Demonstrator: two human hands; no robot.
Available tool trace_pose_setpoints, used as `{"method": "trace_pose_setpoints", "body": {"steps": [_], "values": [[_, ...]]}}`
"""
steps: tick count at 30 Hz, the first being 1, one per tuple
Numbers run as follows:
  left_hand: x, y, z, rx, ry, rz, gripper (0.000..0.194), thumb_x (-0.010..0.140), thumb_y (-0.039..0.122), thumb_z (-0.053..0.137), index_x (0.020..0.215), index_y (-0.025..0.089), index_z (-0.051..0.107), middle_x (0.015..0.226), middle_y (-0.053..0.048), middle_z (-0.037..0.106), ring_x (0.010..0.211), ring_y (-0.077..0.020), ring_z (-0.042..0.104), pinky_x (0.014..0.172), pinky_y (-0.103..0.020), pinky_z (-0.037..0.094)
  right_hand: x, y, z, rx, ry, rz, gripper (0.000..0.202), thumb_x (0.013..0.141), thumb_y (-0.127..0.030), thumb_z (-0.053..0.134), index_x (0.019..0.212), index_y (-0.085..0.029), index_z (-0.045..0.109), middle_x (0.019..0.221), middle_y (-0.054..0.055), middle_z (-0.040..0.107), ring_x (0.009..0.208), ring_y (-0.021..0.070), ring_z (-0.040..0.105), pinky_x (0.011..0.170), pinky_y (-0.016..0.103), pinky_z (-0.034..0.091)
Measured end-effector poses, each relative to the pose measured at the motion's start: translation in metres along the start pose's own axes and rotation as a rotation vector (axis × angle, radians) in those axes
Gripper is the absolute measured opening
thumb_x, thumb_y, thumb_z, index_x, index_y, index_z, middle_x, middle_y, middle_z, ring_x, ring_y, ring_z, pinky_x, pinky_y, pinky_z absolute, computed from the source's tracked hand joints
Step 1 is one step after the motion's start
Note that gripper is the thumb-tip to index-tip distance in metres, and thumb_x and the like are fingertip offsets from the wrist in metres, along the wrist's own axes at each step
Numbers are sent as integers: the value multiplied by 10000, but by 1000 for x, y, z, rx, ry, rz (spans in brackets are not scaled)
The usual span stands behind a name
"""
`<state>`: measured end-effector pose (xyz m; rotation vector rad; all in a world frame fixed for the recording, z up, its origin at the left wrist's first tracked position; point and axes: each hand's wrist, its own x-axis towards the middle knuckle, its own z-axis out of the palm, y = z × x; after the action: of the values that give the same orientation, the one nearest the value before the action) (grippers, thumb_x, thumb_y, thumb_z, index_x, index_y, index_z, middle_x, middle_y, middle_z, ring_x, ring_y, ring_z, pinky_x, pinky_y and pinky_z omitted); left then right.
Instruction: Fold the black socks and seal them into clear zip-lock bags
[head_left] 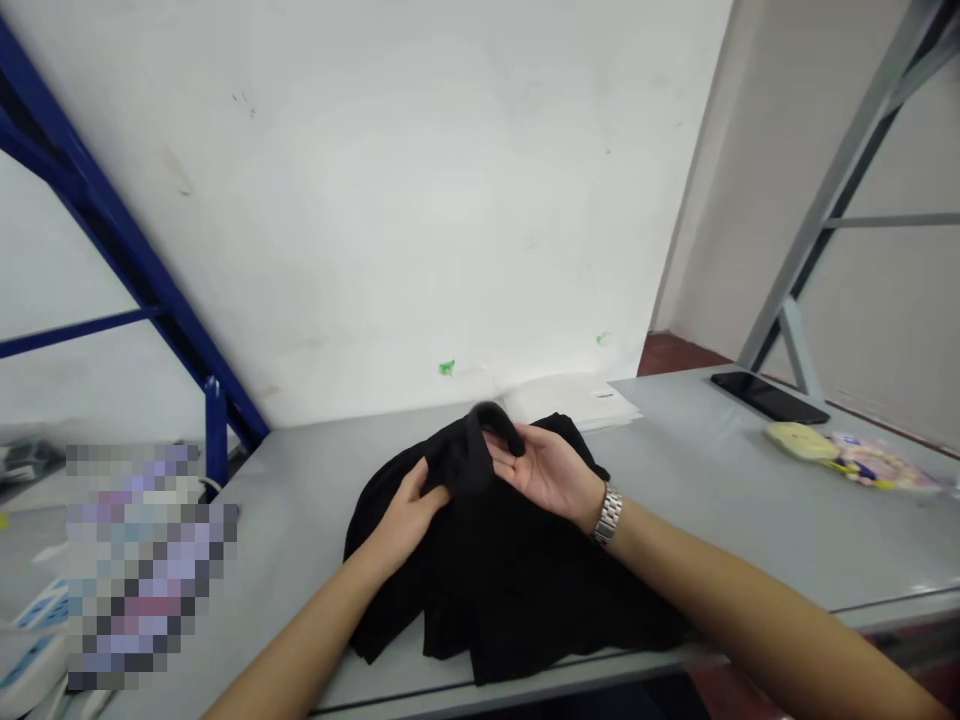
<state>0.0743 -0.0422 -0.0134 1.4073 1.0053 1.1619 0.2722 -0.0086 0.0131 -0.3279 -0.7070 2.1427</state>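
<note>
Head view. A black garment (510,570) lies bunched on the grey table (750,500), near its front edge. The left hand (409,515) rests on the cloth with its fingertips closed on a raised fold at the garment's far side. The right hand (547,465), palm turned up and a metal watch (607,515) at the wrist, has its fingers curled around the same fold. A dark phone (769,397) and a yellow packet (802,440) lie well apart to the right; white paper (577,398) lies just behind the garment.
</note>
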Motion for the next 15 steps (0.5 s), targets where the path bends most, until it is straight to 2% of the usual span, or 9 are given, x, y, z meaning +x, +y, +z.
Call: {"method": "trace_pose_setpoints", "body": {"steps": [2,4,6,7,9,11,13,15], "values": [[-4,1,8,-60,-82,-6,553,744,317,645,1262,226,474,1299,-84,550,1186,-283,510,964,-402,434,1,1,1,40,23,-62,303,933,-228,348,1090,-103,574,1125,92,641,1117,146,569,998,284,437],[-6,2,18,-113,-135,30,786,666,345,735,1342,242,347,1340,-115,498,1215,-301,481,968,-419,435,3,4,-2,59,46,-85,321,934,-241,336,1116,-98,558,1179,100,615,1163,153,537,1024,299,416],[-7,1,30,-121,-101,51,971,597,320,796,1382,261,228,1373,-130,454,1236,-302,461,975,-421,435,6,10,-6,67,55,-78,332,934,-252,331,1109,-86,558,1205,108,602,1184,155,520,1041,301,398],[-6,0,36,-96,-55,40,980,597,310,800,1381,265,212,1383,-126,443,1243,-292,455,986,-413,427,8,12,-9,61,50,-74,330,931,-253,334,1099,-83,562,1212,111,598,1188,155,517,1049,301,388],[-4,-1,44,-10,67,-4,835,666,321,752,1347,264,272,1374,-107,460,1236,-264,466,1005,-392,408,10,16,-11,17,20,-96,316,924,-263,354,1078,-93,571,1231,116,586,1192,158,514,1066,307,363],[-1,1,46,62,177,-57,637,744,337,671,1292,248,357,1308,-98,529,1175,-251,524,976,-390,428,9,13,-11,-105,-25,-161,344,924,-341,367,1087,-119,572,1264,120,562,1201,176,506,1073,346,348],[4,9,41,99,229,-115,509,780,306,601,1243,230,404,1178,-89,614,1053,-237,602,894,-382,477,3,4,-7,-384,-68,-278,404,895,-445,421,1146,-160,559,1305,111,526,1231,196,472,1072,394,335],[10,24,34,166,207,-164,451,751,227,570,1184,226,442,1015,-50,664,890,-209,652,778,-339,515,-7,-9,-4,-838,-118,-426,531,784,-497,592,1227,-212,531,1359,88,470,1292,220,386,1099,426,267]]}}
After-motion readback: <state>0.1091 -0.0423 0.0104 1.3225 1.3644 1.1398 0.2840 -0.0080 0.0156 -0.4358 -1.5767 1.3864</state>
